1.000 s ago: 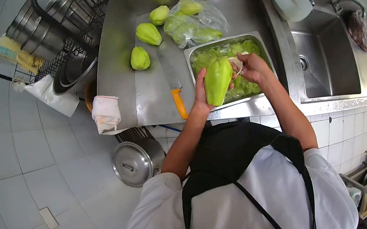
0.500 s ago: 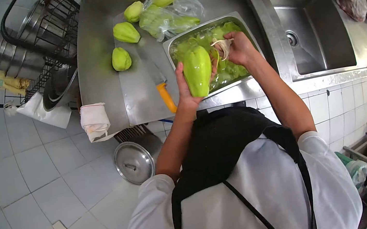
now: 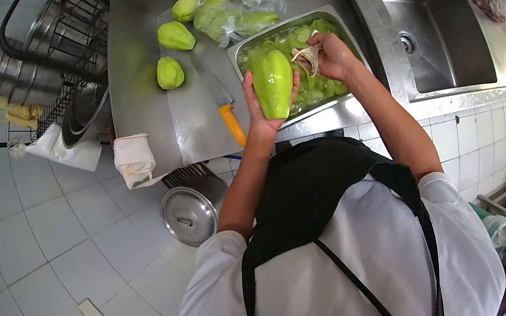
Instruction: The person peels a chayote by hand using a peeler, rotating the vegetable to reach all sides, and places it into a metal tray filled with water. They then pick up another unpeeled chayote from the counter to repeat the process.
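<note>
A pale green chayote [image 3: 274, 83], glossy and partly bare of skin, is upright in my left hand [image 3: 263, 119], its fingers wrapped round the lower end. Just right of it, my right hand [image 3: 333, 57] is closed on a cream-coloured peeler [image 3: 308, 57], whose blade I cannot make out. Both hands are over the near part of a steel tray [image 3: 332, 110], which contains green peelings [image 3: 315, 89]. A knife with an orange handle [image 3: 232, 125] lies on the steel counter to the left of my left hand.
Three loose chayotes [image 3: 169, 72] sit beyond the knife, near a clear plastic bag [image 3: 240, 6] with more inside. A sink [image 3: 441, 37] is on the right. At left are a wire rack [image 3: 74, 47] with pots and a folded cloth [image 3: 133, 160] on the counter corner. A lidded pot [image 3: 189, 215] stands below.
The view has shifted slightly. My right hand has turned a little, so more of the peeler shows beside the chayote. My left hand still grips the same chayote.
</note>
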A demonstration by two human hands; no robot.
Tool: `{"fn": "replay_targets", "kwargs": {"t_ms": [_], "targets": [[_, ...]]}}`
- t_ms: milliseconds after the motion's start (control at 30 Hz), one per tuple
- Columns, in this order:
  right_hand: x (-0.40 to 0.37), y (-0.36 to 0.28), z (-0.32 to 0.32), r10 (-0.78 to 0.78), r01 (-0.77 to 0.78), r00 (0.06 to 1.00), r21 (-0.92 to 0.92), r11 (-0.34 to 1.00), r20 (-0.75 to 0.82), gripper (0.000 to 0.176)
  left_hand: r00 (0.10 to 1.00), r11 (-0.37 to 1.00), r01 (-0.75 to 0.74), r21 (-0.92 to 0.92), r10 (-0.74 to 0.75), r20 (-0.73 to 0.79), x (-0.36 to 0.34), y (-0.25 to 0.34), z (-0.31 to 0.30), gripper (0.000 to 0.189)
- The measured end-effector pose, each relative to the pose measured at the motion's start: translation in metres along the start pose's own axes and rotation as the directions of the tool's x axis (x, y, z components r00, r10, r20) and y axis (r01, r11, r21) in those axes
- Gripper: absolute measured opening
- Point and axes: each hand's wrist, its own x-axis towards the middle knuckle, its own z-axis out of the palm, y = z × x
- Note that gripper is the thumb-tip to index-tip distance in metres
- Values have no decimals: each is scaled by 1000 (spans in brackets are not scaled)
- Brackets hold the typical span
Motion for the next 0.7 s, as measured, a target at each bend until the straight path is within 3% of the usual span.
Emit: {"fn": "replay_targets", "kwargs": {"t_ms": [133, 200, 267, 367, 400, 433, 500, 533, 633, 700], "targets": [[12, 1, -18, -143, 137, 988, -99, 986, -53, 26, 997, 998, -59, -11, 59, -49, 0, 4, -1, 74], [13, -4, -25, -250, 227, 958, -163, 960, -140, 23, 1000, 999, -30, 35, 30, 3, -3, 10, -3, 67], [7, -6, -22, -438, 399, 866, -196, 896, -241, 19, 1000, 998, -22, 54, 22, 8, -3, 14, -6, 62], [18, -16, -38, -552, 519, 789, -187, 834, -271, 18, 998, 997, -26, 76, 30, -53, 1, 19, -12, 58], [16, -18, -35, -581, 538, 759, -219, 814, -293, 25, 997, 994, -18, 107, 26, -71, 2, 21, -14, 56], [14, -17, -32, -675, 579, 684, -358, 733, -276, 27, 996, 990, -9, 138, 22, -89, 5, 22, -16, 54], [12, -13, -26, -834, 606, 517, -606, 515, -192, 32, 990, 911, -56, 409, 104, -96, 20, 24, -30, 48], [25, -9, -39, -903, 494, 424, -818, 296, -72, 39, 985, 842, -77, 534, 147, -90, 24, 24, -29, 46], [26, 0, -49, -745, 383, 666, -836, 393, -45, 44, 971, 659, -13, 752, 189, -149, 30, 20, -12, 41], [24, -2, -44, -722, 456, 687, -727, 514, -80, 41, 977, 798, 8, 602, 122, -175, 36, 21, -14, 46]]}}
